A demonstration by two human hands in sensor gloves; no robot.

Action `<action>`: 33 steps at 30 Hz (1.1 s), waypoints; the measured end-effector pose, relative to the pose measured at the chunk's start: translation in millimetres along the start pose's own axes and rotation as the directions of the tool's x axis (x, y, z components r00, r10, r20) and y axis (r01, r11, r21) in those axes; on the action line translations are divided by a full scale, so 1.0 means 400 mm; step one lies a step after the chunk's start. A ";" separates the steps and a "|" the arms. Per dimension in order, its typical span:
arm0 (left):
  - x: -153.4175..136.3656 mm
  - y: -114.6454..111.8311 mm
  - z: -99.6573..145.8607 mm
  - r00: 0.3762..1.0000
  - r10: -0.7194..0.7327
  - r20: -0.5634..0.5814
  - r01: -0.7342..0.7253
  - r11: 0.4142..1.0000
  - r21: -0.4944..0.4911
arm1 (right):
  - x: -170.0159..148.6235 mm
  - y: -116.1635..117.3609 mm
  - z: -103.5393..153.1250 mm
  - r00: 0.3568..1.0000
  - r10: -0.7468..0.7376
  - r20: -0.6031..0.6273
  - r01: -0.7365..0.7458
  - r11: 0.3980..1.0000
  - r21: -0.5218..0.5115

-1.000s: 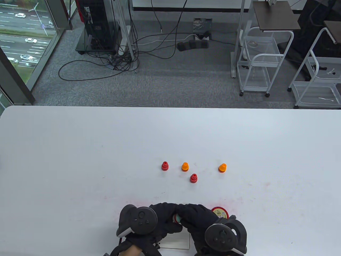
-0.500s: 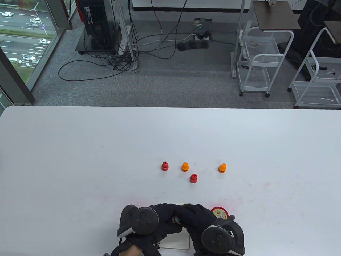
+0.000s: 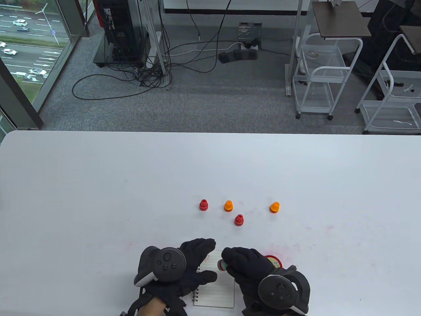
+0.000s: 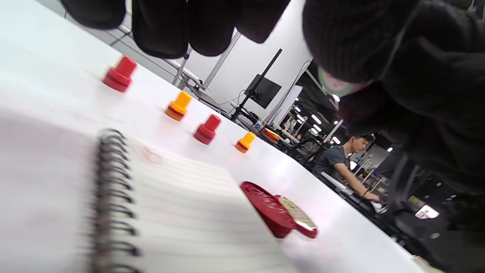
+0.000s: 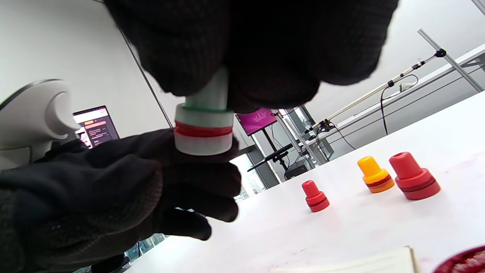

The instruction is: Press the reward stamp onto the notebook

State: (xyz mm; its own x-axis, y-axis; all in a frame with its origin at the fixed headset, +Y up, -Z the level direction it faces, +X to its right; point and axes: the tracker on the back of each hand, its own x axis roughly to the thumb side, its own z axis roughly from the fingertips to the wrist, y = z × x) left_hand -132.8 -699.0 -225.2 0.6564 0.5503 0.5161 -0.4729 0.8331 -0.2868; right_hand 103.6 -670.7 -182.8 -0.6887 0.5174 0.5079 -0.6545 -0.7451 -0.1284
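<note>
A spiral notebook [image 3: 215, 288] lies open at the table's near edge, with a faint red mark [image 4: 151, 155] near its top left corner. My right hand [image 3: 230, 261] grips a white stamp with a red band [image 5: 204, 129] and holds it above the page, face down. The stamp also shows in the table view [image 3: 220, 264] and the left wrist view [image 4: 337, 84]. My left hand [image 3: 201, 263] is open, fingers spread over the notebook's left, spiral side. I cannot tell if it touches the page.
A red ink pad with an open lid [image 3: 274, 261] sits just right of the notebook, partly behind my right hand. Two red stamps [image 3: 203, 205] [image 3: 239, 220] and two orange stamps [image 3: 228, 206] [image 3: 274, 207] stand further back on the white table [image 3: 98, 197].
My left hand has let go of the stamp and moved left with fingers spread. The right hand keeps the stamp. The notebook page now shows between the hands.
</note>
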 end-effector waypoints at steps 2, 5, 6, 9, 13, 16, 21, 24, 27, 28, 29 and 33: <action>-0.008 0.013 0.012 0.996 -0.093 -0.012 0.093 0.996 -0.009 | -0.011 -0.007 -0.007 1.000 -0.007 -0.003 0.007 1.000 0.008; -0.031 0.024 0.029 0.989 -0.147 -0.018 0.146 0.988 -0.053 | -0.035 -0.031 -0.015 0.999 0.025 -0.024 -0.025 1.000 0.001; -0.044 0.027 0.038 0.988 -0.150 -0.033 0.148 0.987 -0.064 | -0.049 -0.045 -0.019 0.998 0.031 -0.045 -0.031 1.000 0.003; -0.075 0.043 0.054 0.980 -0.180 -0.083 0.173 0.981 -0.083 | -0.090 -0.074 -0.024 0.995 0.025 -0.101 -0.023 1.000 0.016; -0.087 0.066 0.059 0.979 -0.170 -0.110 0.167 0.985 -0.034 | -0.151 -0.115 -0.020 0.981 0.103 -0.166 -0.096 0.994 0.045; -0.091 0.079 0.065 0.975 -0.179 -0.128 0.178 0.984 -0.020 | -0.194 -0.149 -0.015 0.963 0.183 -0.199 -0.173 0.983 0.067; -0.099 0.098 0.075 0.969 -0.194 -0.151 0.197 0.980 0.010 | -0.257 -0.200 -0.014 0.925 0.288 -0.250 -0.269 0.957 0.106; -0.117 0.098 0.078 0.969 -0.169 -0.179 0.174 0.985 0.009 | -0.290 -0.218 -0.021 0.882 0.400 -0.250 -0.368 0.915 0.165; -0.127 0.098 0.078 0.964 -0.176 -0.199 0.179 0.984 -0.004 | -0.322 -0.227 -0.022 0.841 0.476 -0.255 -0.432 0.877 0.211; -0.127 0.100 0.079 0.963 -0.177 -0.202 0.181 0.984 0.000 | -0.333 -0.229 -0.021 0.830 0.493 -0.260 -0.444 0.867 0.227; -0.127 0.101 0.079 0.963 -0.176 -0.206 0.181 0.983 0.007 | -0.345 -0.231 -0.019 0.820 0.508 -0.265 -0.452 0.858 0.244; -0.130 0.105 0.082 0.958 -0.188 -0.215 0.195 0.981 0.012 | -0.385 -0.246 -0.004 0.755 0.598 -0.267 -0.525 0.796 0.301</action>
State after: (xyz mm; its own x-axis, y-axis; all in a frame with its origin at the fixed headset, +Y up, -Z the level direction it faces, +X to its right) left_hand -206.1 -694.3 -237.6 0.8445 0.3827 0.3747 -0.3427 0.9237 -0.1711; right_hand 273.6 -676.4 -249.5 -0.9952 0.0572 0.0797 -0.0660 -0.9915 -0.1121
